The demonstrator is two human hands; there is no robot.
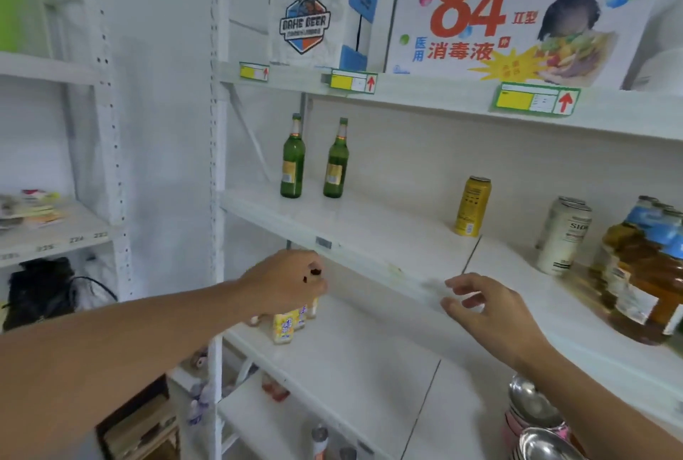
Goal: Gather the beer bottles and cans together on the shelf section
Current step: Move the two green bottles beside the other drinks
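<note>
1. Left hand (292,284) curled around small yellow-labelled bottles (286,326) on the lower shelf; right hand (484,306) loose, holding nothing.
2. Yellow can (473,206), silver can (563,237): probably light, dentable; take mid-body.
3. Green beer bottles (294,158) farthest, upright on the middle shelf (369,234): glass, probably heavy, slippery, breakable; grip the body, not the neck.

Glossy green glass bottles (294,160) — matt white shelf (369,234), shiny metal can (473,206).
</note>
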